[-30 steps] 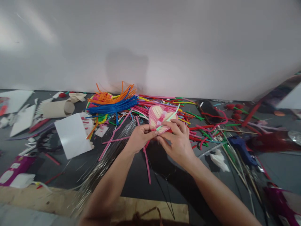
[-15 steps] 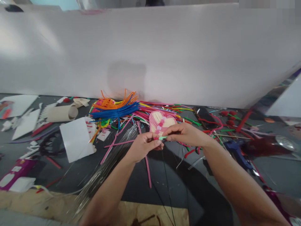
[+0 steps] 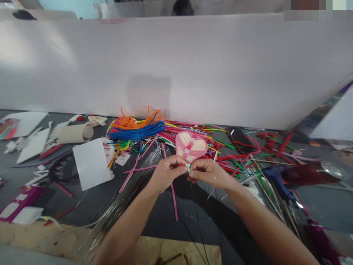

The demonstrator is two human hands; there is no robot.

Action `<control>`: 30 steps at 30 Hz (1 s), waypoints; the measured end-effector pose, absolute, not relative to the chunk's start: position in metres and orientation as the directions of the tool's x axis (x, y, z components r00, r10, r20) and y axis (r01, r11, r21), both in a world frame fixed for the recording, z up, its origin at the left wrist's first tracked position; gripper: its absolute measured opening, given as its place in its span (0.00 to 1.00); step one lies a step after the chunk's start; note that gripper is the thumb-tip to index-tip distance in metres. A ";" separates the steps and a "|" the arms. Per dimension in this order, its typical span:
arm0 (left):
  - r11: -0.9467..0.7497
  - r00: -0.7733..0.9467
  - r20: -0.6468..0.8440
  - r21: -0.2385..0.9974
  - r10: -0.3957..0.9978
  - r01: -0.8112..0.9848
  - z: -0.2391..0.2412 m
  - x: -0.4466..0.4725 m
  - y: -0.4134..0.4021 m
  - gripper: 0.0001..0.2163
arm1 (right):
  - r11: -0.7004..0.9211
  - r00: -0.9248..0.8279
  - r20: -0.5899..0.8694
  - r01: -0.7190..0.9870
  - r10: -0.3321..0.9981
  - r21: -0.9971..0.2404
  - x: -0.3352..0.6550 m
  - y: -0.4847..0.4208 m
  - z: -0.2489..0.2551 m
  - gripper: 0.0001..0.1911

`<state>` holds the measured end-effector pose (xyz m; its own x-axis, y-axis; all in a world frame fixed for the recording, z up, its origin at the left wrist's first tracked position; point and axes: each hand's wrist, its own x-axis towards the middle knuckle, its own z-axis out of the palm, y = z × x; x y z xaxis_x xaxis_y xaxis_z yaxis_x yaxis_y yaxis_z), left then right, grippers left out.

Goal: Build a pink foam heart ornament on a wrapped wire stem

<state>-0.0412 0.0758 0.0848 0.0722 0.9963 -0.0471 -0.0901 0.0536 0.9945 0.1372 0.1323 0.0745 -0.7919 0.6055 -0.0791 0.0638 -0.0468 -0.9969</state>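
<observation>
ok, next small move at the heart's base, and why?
Likely: left hand pinches the heart at its base while the right hand winds the green strip one turn down the wire. Both hands meet there, a green end sticks out, the wire below looks bare.

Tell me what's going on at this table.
A person is working on a pink and cream heart, held upright above a cluttered table. The left hand pinches its lower tip, and the right hand pinches a pale green strip right there. A thin dark wire hangs down from that spot. Coloured pipe cleaners lie heaped behind, with a blue glue gun to the right.
</observation>
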 end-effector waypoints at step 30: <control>0.053 -0.008 -0.052 0.994 0.999 0.099 0.088 -0.034 0.069 0.06 | 0.730 -0.588 0.525 0.677 0.615 -0.095 0.122 0.052 0.091 0.07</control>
